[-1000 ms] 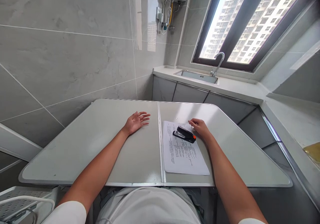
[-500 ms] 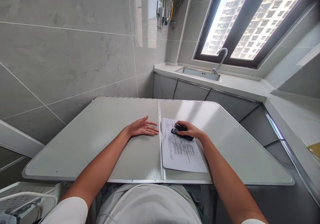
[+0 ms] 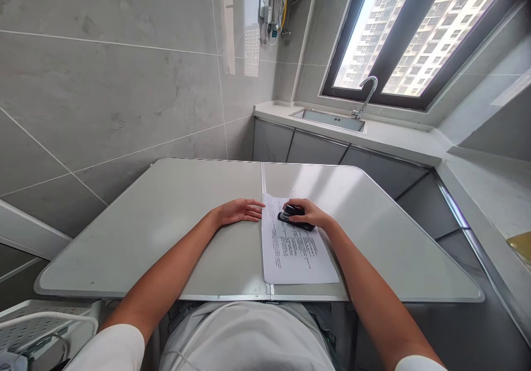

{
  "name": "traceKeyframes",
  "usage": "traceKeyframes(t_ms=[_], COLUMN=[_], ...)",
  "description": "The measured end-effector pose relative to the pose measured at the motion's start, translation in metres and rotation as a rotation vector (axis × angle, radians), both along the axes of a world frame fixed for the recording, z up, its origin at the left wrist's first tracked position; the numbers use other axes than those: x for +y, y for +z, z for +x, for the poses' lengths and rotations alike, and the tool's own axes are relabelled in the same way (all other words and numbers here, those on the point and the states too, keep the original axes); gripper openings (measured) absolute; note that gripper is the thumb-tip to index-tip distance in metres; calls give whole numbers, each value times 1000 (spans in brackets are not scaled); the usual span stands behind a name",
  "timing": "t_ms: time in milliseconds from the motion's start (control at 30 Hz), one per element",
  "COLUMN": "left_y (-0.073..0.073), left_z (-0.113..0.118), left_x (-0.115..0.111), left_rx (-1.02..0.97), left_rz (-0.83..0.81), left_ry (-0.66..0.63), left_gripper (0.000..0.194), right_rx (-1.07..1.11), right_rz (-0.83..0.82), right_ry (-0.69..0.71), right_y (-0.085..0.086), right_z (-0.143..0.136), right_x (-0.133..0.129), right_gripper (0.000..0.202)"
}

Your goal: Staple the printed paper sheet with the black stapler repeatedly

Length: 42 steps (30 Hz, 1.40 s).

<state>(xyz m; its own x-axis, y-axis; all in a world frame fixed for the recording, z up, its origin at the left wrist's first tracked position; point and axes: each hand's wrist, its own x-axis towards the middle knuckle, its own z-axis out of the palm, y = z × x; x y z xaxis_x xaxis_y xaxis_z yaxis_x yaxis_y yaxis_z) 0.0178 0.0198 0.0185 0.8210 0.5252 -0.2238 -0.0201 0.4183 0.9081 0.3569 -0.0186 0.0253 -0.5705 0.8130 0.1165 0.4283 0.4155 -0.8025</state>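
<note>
Printed sheets of paper [image 3: 290, 260] lie on the pale folding table, right along its centre seam. A black stapler [image 3: 297, 219] rests over the upper part of the paper, and my right hand [image 3: 309, 212] is wrapped around it from the right side. On the other side, my left hand [image 3: 240, 211] lies on its edge with the fingers stretched out toward the sheets. Its fingertips come up to the paper's left edge; whether they touch it I cannot tell. Nothing is held in the left hand.
The table [image 3: 145, 238] has a metal strip down its middle. Beyond it are a counter with a sink [image 3: 329, 119], a faucet [image 3: 366, 95] and a window. A tiled wall rises at left. A white perforated rack [image 3: 45, 321] stands low at the left.
The paper and the stapler have shifted a little to the left, with my right hand on the stapler. My left hand has turned from palm-up onto its edge, its fingers nearer the paper.
</note>
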Motion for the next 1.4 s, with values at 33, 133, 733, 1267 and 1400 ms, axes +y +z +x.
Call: traceKeyframes(t_ms=[33,133,733,1267,1400], left_y=[-1,-2,-9,24,27], left_z=[1,1,1,-101,-123], left_x=[0,0,5,28,32], left_rx=[17,83,359,966,1077], left_rz=[12,62,315,307,275], left_ry=[8,51,287,198,304], left_gripper=[48,42,38,99,96], right_rx=[0,2,-212,-84,-94], right_rz=[9,41,159,251,229], right_ry=[-10,-27,36,-32,-40], right_y=[-1,-5,3,-21,-25], right_z=[-2,-9,-10,-145,-179], right_x=[1,1,-7,-14,1], right_gripper=[42,42,40,23,25])
